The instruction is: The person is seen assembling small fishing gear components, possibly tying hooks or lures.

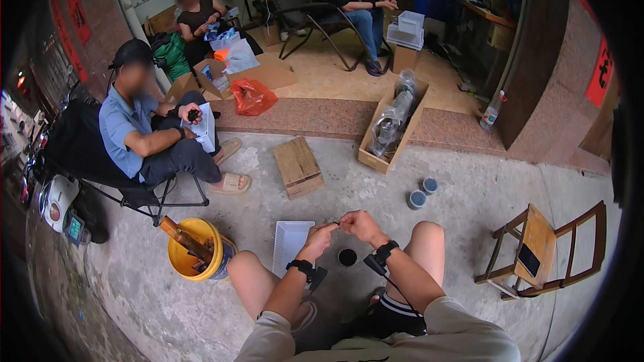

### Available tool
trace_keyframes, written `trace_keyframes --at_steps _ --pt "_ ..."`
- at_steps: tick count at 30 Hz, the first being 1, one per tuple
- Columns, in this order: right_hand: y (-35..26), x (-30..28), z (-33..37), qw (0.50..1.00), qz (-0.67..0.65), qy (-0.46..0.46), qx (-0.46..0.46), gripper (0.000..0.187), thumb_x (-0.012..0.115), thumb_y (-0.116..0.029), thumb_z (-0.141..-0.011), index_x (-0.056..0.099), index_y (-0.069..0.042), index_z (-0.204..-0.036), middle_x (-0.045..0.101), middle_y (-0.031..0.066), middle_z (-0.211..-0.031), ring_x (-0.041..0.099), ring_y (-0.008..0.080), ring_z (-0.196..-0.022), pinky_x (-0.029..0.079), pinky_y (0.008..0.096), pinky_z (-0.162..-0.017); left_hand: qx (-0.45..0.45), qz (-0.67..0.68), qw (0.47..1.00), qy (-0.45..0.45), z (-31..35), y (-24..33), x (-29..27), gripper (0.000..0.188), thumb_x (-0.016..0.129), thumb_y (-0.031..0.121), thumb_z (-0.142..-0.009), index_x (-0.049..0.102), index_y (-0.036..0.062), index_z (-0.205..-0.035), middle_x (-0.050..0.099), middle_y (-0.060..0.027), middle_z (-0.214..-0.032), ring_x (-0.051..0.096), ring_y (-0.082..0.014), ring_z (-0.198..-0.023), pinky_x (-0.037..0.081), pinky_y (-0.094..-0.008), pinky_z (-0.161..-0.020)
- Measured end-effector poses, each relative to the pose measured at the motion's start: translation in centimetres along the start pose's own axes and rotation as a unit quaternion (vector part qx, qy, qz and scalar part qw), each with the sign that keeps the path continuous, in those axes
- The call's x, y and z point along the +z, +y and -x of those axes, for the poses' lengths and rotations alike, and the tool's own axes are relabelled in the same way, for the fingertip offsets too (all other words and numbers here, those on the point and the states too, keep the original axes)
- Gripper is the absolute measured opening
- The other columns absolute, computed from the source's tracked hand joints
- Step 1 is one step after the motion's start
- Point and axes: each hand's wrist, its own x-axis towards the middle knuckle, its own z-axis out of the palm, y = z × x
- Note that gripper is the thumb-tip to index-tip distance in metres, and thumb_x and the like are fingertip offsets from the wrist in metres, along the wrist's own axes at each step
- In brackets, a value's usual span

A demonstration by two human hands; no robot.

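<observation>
My left hand (320, 236) and my right hand (363, 225) meet in front of my knees, both with fingers closed in a pinch. Between their fingertips is a small dark piece (337, 224), too small to make out its kind. Below and just right of the hands, a round dark-filled container (347, 257) stands on the concrete. A white slotted plastic basket (286, 249) lies beside my left forearm, partly hidden by it and my leg. Each wrist wears a black strap with a device.
A yellow bucket (178, 263) stands left, a wooden block (298, 164) ahead. Two lidded jars (417, 199) are right of it, near a long box (367, 158). A wooden chair (545, 241) bears a phone (528, 260). A seated person (127, 131) works at left; two others sit behind.
</observation>
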Motion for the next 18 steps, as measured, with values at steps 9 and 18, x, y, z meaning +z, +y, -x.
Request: trace_keyframes --at_steps 9,18 --pt "-0.66 0.14 0.28 0.995 0.088 0.036 0.003 0.019 0.061 -0.01 -0.076 0.067 0.001 -0.091 0.067 0.0071 -0.075 0.062 0.0145 -0.067 0.05 0.0285 -0.064 0.027 -0.059 0.998 0.013 -0.17 -0.45 -0.08 0.017 0.068 0.018 -0.083 0.066 0.0032 -0.09 0.037 0.0066 -0.054 0.03 -0.005 -0.042 0.021 -0.0228 -0.039" --pt "0.1 0.42 0.11 0.998 0.027 0.047 0.025 0.014 0.062 -0.008 -0.076 0.066 0.001 -0.086 0.065 0.0045 -0.071 0.059 0.0116 -0.063 0.047 0.0261 -0.058 0.037 -0.097 0.993 0.049 0.3 -0.27 0.15 0.019 0.07 0.019 -0.08 0.068 0.0037 -0.091 0.043 0.005 -0.054 0.032 -0.0049 -0.041 0.021 -0.0224 -0.038"
